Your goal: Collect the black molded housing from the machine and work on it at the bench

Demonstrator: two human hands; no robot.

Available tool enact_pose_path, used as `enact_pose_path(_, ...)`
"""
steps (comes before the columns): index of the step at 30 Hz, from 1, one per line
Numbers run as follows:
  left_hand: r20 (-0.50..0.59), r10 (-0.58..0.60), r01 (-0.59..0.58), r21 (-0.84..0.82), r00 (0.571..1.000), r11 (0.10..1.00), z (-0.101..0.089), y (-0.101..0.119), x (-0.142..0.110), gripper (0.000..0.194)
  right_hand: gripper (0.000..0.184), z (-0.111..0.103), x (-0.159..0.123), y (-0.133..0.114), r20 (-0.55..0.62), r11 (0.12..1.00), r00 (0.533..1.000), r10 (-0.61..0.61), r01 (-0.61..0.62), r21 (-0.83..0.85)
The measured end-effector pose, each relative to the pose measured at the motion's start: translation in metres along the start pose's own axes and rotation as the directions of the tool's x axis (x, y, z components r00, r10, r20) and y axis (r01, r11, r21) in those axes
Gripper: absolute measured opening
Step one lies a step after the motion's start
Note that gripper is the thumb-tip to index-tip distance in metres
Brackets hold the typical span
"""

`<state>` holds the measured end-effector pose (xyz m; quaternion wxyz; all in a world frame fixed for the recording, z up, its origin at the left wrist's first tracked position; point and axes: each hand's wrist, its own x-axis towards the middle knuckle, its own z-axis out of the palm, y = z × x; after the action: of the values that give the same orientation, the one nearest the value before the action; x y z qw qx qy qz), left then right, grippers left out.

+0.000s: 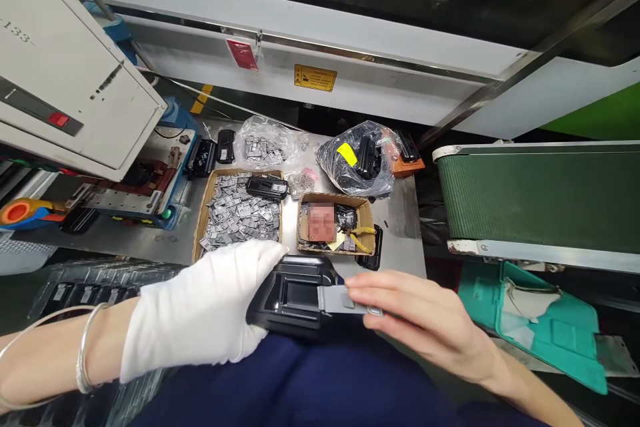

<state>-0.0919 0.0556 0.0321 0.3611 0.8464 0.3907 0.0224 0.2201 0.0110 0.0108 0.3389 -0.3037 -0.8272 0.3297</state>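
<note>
- My left hand (210,313), in a white glove, comes in from the left with the forearm nearly level; bangles sit on the wrist. The hand is curled over the left end of a black plastic housing (293,297), fingers wrapped over its top edge, clamping it above my lap.
- My right hand (425,320) is bare and reaches in from the lower right, wrist angled towards the centre. The fingers (373,287) are stretched out almost flat, pressing on a grey flat piece (345,300) that lies across the right side of the housing; the thumb is underneath, so the piece is pinched lightly rather than gripped in a fist.
- The housing sits between both hands, just in front of the near edge of the metal table (400,213).
- Just beyond it on the table is a small cardboard box (365,213) with yellow-handled pliers (363,237) resting in it.
- Left of that is a larger cardboard tray (205,207) full of small grey metal parts, with another black part (267,188) lying on top at its far end.
- Further back are two plastic bags, a clear bag (265,143) of grey parts and a bag (357,160) holding black parts.
- To the right runs a green conveyor belt (540,193).
</note>
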Motion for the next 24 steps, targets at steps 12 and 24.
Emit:
enact_pose_path(12,-0.056,0.196,-0.166,0.333,0.979,0.928,0.023,-0.052,0.015,0.053,0.032,0.078,0.063,-0.016,0.194,0.801,0.972,-0.133,0.221,-0.556)
enact_pose_path(24,0.174,-0.092,-0.022,0.559,0.980,0.829,0.021,-0.057,0.022,0.064,0.024,0.105,0.061,0.019,0.112,0.867,0.980,-0.164,0.197,-0.458)
